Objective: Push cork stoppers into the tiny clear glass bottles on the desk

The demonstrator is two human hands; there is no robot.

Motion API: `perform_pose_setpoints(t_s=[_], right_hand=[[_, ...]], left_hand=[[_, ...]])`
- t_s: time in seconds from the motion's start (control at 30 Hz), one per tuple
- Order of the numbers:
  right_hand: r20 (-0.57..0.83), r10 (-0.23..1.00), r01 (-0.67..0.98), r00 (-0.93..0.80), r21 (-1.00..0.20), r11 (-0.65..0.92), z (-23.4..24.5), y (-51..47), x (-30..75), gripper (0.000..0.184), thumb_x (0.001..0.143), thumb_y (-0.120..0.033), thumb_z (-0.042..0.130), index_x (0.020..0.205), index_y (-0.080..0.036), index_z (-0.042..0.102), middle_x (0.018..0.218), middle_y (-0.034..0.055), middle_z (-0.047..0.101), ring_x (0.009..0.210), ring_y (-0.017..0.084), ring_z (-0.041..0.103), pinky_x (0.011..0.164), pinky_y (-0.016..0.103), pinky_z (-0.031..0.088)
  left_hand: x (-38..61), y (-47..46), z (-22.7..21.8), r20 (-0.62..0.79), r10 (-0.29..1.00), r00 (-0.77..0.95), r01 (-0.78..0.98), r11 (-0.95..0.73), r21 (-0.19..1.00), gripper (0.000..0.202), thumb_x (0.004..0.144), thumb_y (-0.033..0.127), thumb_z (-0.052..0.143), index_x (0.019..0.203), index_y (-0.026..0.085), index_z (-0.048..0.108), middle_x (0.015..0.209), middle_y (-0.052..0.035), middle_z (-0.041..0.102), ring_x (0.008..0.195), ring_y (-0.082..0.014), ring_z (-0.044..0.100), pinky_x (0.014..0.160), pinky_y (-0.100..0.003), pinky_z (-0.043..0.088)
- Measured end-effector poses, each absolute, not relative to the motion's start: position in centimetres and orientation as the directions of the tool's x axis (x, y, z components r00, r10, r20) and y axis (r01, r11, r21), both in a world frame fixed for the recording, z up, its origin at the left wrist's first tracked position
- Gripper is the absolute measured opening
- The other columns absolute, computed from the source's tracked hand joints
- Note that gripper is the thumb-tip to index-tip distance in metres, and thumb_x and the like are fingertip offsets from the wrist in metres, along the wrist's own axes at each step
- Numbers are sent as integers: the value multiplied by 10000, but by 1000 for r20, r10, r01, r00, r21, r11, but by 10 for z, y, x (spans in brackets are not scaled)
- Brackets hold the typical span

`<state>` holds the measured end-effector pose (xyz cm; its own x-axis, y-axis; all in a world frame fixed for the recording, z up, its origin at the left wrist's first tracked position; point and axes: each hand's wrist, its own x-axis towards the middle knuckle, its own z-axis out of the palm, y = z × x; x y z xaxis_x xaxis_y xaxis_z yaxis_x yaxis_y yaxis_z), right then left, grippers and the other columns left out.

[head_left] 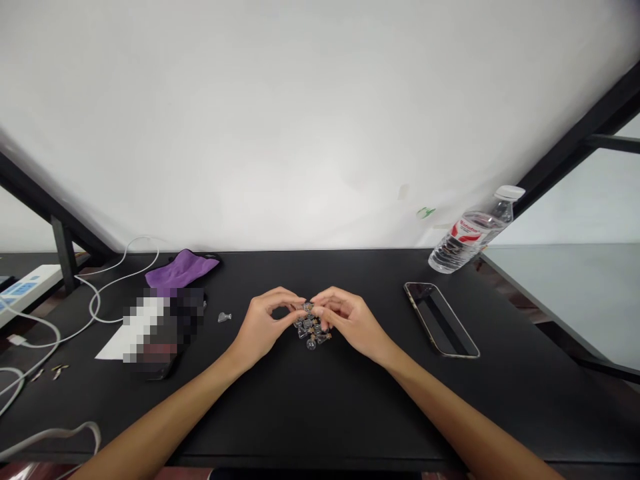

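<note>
From my screen I'm looking down at a black table (350, 413) pushed against a white wall (320, 113). The person's left hand (261, 328) and right hand (351, 323) are together at the middle of the table, curled inward, with the fingers (325, 308) of the right hand close to those of the left. Right under them sits a small heap of tiny glass bottles (311, 331) with cork stoppers, piled against one another on the tabletop. The hands touch the top of the heap, but from this angle I can't tell whether either one is actually pinching a bottle.

A single glass bottle (225, 317) lies on its side, well apart from the heap and to the left of the left hand. Farther left there's a purple cloth (181, 269), and below it a pixelated blur (165, 327) that I can't make out, lying partly on a white sheet of paper (113, 350). Near the table's left edge are a few small corks (57, 371) — too small to see well — along with a white power strip (30, 287) and a tangle of white cable (95, 308).

To the right, a phone (440, 320) lies face up, and a plastic water bottle (467, 233) with a red label lies tilted at the back edge.
</note>
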<state>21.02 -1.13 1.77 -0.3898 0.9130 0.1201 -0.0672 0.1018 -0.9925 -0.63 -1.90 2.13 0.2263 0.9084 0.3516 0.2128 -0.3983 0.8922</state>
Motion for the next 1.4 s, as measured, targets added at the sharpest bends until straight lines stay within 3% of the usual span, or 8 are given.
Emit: perform_pose_setpoints(t_s=[0.23,0.47,0.67,0.8,0.97,1.17,1.27,1.4], right_hand=[[217,947,33,-235,-972,231,26,5,232,299,942,-475,677,1003,-183,704,787,9,642,636,124,547,621,274,463],[256,946,106,-201,-954,281,23,14,243,298,940,-462,654,945,-168,702,772,9,630,652,136,543,635,278,436],[261,939,237,-226,-920,313,26,24,268,302,956,-470,621,958,-178,697,758,0,626,665,142,546,642,273,429],[117,886,433,-449,-839,330,36,22,293,317,949,-482,623,863,-189,707,645,-27,574,594,133,501,563,250,377],[-179,753,541,-633,-798,265,42,19,313,292,747,-416,841,891,-188,730,615,-19,644,543,136,544,510,231,389],[-287,717,572,-636,-798,188,45,15,312,169,804,-329,751,755,-181,684,598,16,684,560,176,638,558,262,474],[-245,727,536,-641,-821,196,46,13,306,171,839,-341,717,784,-180,694,622,32,703,600,194,667,581,280,505],[-121,744,440,-657,-863,248,44,11,293,201,867,-373,711,821,-178,692,657,31,707,641,190,675,620,286,514]], left_hand=[[-2,14,14,333,918,215,546,-396,739,127,887,298,752,979,226,802,923,-42,775,831,-203,674,786,-319,527],[14,32,9,234,916,324,624,-393,675,153,861,323,758,967,223,805,929,-58,772,893,-234,659,791,-332,504],[-10,32,35,190,917,350,656,-384,650,238,958,369,609,993,236,803,964,-44,792,878,-224,680,767,-317,494],[-68,24,56,186,935,301,762,-353,543,308,950,457,597,1057,221,765,1007,-56,739,855,-213,653,732,-296,490],[-130,-1,57,2,947,322,853,-291,434,525,742,523,818,1206,300,716,1143,-47,661,934,-245,660,758,-287,513],[-132,-7,39,-40,950,308,843,-254,474,157,844,271,653,976,248,734,936,-36,691,800,-208,656,720,-289,491],[-123,-6,36,-29,956,292,815,-233,530,124,831,238,627,911,221,721,814,-30,698,726,-197,635,682,-289,483],[-108,-13,36,54,957,286,761,-261,594,149,827,244,639,942,216,729,815,-25,724,714,-182,637,672,-278,495]])
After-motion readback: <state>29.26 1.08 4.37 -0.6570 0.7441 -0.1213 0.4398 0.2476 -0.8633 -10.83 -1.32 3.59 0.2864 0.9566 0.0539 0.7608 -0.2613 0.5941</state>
